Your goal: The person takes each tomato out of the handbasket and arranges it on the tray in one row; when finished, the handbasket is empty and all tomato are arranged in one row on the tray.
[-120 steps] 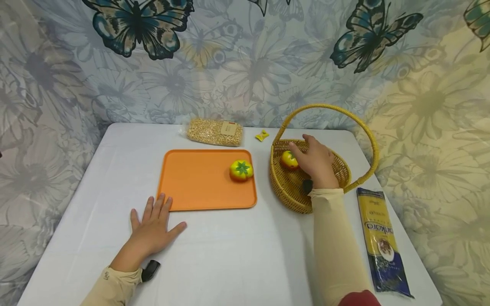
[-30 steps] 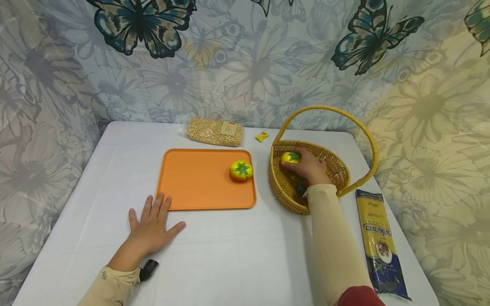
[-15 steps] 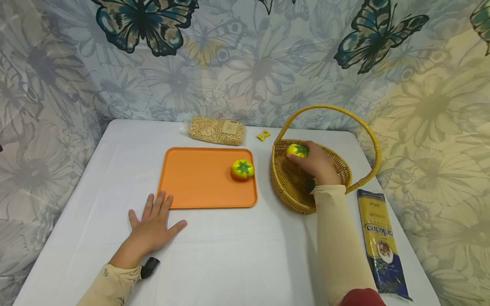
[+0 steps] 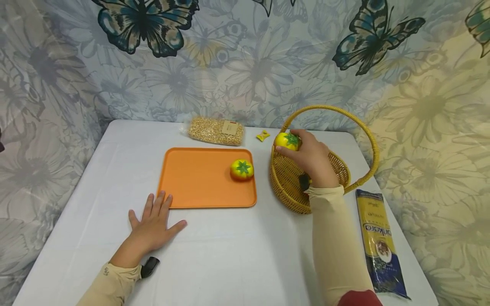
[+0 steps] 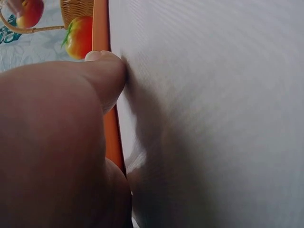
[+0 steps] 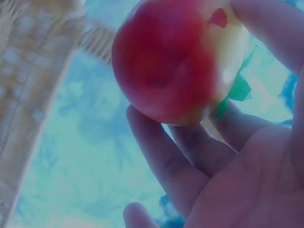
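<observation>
My right hand (image 4: 311, 159) holds a yellow-and-red toy tomato (image 4: 286, 141) with a green leaf top, between thumb and fingers, at the far left rim of the wicker basket (image 4: 285, 187). Close up in the right wrist view, the tomato's red underside (image 6: 164, 61) shows above the fingers. A second toy tomato (image 4: 241, 170) sits on the right side of the orange tray (image 4: 199, 178). My left hand (image 4: 151, 229) lies flat with spread fingers on the white table, fingertips at the tray's near left corner.
A bag of grains (image 4: 214, 131) and a small yellow wrapped candy (image 4: 263, 135) lie along the back of the table. Right of the basket is a yellow-and-blue pasta packet (image 4: 383, 242). The basket's tall handle (image 4: 329, 107) arches above the right hand.
My right hand has taken hold of the tomato inside the basket and lifted it up and leftward to the rim. My left hand and the tray tomato have stayed put.
</observation>
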Motion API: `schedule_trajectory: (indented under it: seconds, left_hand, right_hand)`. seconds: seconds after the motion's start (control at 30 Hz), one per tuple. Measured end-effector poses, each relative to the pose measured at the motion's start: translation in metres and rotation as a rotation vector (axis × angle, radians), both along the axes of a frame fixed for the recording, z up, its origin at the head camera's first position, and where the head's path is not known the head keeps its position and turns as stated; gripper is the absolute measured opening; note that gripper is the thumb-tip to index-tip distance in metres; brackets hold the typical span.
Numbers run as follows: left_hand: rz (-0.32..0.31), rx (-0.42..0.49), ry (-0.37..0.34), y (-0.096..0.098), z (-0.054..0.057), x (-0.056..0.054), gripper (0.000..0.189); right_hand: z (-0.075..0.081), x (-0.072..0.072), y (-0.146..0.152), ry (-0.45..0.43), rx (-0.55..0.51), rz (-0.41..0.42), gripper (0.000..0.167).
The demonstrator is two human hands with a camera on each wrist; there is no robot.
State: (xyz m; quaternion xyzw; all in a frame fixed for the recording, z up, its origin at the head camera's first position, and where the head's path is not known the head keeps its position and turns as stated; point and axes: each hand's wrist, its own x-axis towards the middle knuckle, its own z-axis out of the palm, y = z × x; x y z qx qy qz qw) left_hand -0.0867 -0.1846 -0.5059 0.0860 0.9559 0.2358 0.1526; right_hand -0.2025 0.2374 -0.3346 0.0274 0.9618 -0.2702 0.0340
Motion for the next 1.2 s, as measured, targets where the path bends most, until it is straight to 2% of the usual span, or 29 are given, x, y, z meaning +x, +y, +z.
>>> schedule_trajectory:
  seconds: [0.17, 0.37, 0.63, 0.8, 0.93, 1.1, 1.2]
  left_hand:
    - [0.004, -0.005, 0.013, -0.002, 0.001, -0.002, 0.107]
    - [0.012, -0.014, 0.007, -0.001, 0.005, -0.002, 0.107]
    - [0.019, 0.014, 0.022, 0.000, 0.004, 0.000, 0.105]
    - [0.017, 0.010, 0.036, -0.001, 0.000, 0.001, 0.108]
    - [0.011, -0.005, 0.017, -0.001, -0.001, 0.001, 0.110]
    - [0.015, -0.007, 0.017, -0.001, 0.000, 0.001, 0.108]
    - [0.018, -0.014, 0.011, -0.001, 0.000, 0.000, 0.108]
  right_hand:
    - [0.002, -0.004, -0.032, 0.041, -0.013, 0.056, 0.081]
    - [-0.009, -0.007, -0.073, 0.039, -0.028, 0.144, 0.076]
    - [-0.037, -0.014, -0.113, 0.012, -0.040, 0.238, 0.072]
    - [-0.062, -0.015, -0.131, 0.017, -0.045, 0.293, 0.069]
    - [-0.082, -0.017, -0.140, 0.027, -0.047, 0.322, 0.069]
    - [-0.102, -0.024, -0.145, 0.058, 0.029, 0.345, 0.071]
    - [-0.109, -0.027, -0.147, 0.063, 0.081, 0.371, 0.072]
